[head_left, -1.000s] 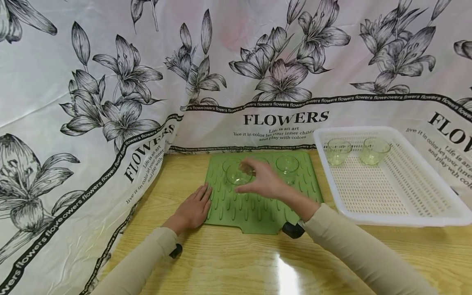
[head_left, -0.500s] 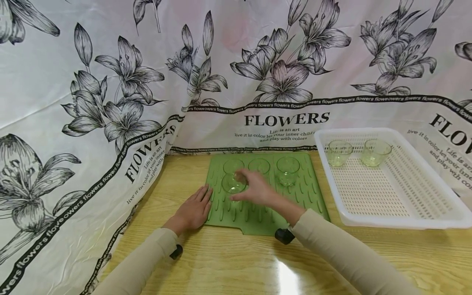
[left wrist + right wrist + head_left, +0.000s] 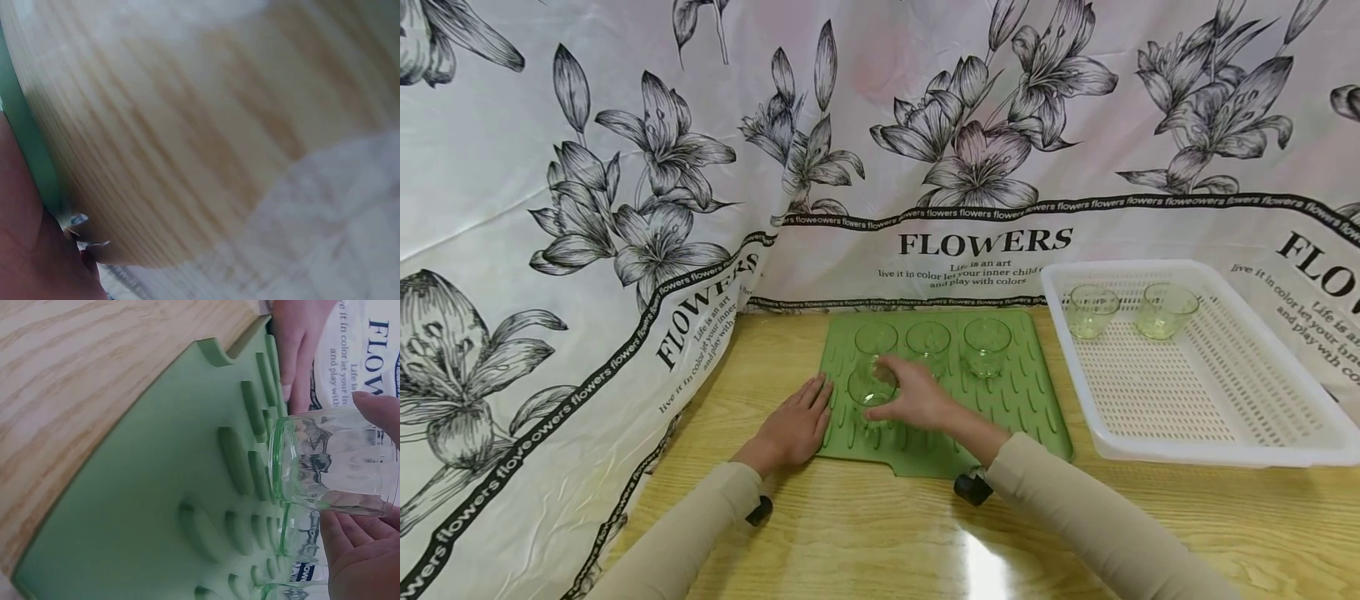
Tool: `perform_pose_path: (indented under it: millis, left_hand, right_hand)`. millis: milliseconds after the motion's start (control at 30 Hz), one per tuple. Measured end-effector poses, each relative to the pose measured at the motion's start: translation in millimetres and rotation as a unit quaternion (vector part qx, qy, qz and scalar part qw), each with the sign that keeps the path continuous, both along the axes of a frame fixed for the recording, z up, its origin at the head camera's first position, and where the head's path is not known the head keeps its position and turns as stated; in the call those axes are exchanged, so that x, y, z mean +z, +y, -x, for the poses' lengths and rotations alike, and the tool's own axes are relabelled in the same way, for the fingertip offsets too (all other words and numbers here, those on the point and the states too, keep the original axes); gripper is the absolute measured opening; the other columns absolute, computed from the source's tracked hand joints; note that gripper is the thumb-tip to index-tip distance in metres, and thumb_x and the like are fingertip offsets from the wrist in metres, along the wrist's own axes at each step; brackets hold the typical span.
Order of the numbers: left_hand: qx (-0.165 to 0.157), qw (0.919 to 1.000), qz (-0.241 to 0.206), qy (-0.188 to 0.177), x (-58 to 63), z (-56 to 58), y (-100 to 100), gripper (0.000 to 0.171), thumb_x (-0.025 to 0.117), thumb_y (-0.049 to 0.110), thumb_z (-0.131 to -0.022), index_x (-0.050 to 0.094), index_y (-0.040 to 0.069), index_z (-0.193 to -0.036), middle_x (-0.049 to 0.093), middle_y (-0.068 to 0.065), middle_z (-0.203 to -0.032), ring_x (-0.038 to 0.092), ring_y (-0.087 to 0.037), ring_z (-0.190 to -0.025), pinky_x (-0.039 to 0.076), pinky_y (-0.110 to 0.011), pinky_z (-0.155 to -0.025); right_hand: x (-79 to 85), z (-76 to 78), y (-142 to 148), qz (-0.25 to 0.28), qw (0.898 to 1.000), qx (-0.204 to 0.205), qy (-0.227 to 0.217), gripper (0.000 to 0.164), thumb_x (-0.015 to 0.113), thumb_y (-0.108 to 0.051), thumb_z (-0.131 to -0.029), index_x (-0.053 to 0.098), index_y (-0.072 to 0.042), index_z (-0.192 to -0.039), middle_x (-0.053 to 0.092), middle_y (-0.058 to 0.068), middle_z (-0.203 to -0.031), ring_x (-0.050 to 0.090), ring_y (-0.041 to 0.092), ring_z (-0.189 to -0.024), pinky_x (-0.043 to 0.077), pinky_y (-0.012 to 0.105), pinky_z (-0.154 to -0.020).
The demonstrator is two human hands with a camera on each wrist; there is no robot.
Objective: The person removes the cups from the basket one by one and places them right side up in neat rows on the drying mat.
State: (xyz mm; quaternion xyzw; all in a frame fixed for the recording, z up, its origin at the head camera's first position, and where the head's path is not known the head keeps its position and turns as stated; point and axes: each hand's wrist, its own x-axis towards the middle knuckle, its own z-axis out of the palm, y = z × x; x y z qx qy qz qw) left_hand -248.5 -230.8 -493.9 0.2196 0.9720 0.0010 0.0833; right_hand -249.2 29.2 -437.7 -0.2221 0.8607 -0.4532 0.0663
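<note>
My right hand (image 3: pixel 917 396) grips a clear drinking glass (image 3: pixel 861 390) between thumb and fingers, over the front left part of a green ridged mat (image 3: pixel 917 454). The right wrist view shows the base of this held glass (image 3: pixel 319 459) at the mat's ridges; whether it fully touches, I cannot tell. Behind it, three more glasses stand in a row on the mat: a left one (image 3: pixel 876 333), a middle one (image 3: pixel 928 333) and a right one (image 3: pixel 987 350). My left hand (image 3: pixel 793 422) rests with extended fingers on the mat's left edge.
A white perforated plastic basket (image 3: pixel 1078 392) stands right of the mat, with two glasses, one at left (image 3: pixel 1092 310) and one at right (image 3: pixel 1165 310). The wooden table (image 3: pixel 865 533) extends in front. A flower-printed cloth (image 3: pixel 820 267) hangs behind and at left.
My right hand has carried the glass toward me and slightly left, off the back row and down to the mat's front left. The left hand has stayed in place.
</note>
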Motion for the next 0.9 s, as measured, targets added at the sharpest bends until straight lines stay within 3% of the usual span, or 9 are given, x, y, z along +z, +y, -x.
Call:
perform_pose_path:
  millis: [300, 900]
  left_hand:
    - [-0.008, 0.9999, -0.007, 0.011, -8.4, 1.7, -1.6, 0.060, 0.017, 0.038, -0.114, 0.013, 0.007, -0.165, 0.006, -0.013, -0.172, 0.008, -0.031, -0.158, 0.017, -0.046, -0.128]
    - [0.001, 1.0000, -0.004, 0.003, -0.5, -0.4, 1.7, 0.058, 0.022, 0.034, -0.114, 0.014, 0.007, -0.165, 0.006, -0.013, -0.172, 0.008, -0.031, -0.158, 0.016, -0.045, -0.128]
  right_hand:
    - [-6.8, -1.3, 0.4, -0.010, 1.000, -0.001, -0.020, 0.091, 0.092, -0.025, -0.079, 0.043, -0.001, -0.152, 0.061, 0.015, -0.140, 0.057, 0.035, -0.130, 0.047, 0.050, -0.110]
    - [-6.2, -0.4, -2.5, -0.006, 1.000, 0.010, -0.006, 0.088, 0.089, -0.024, -0.081, 0.042, 0.003, -0.151, 0.061, 0.019, -0.139, 0.057, 0.037, -0.128, 0.048, 0.051, -0.108]
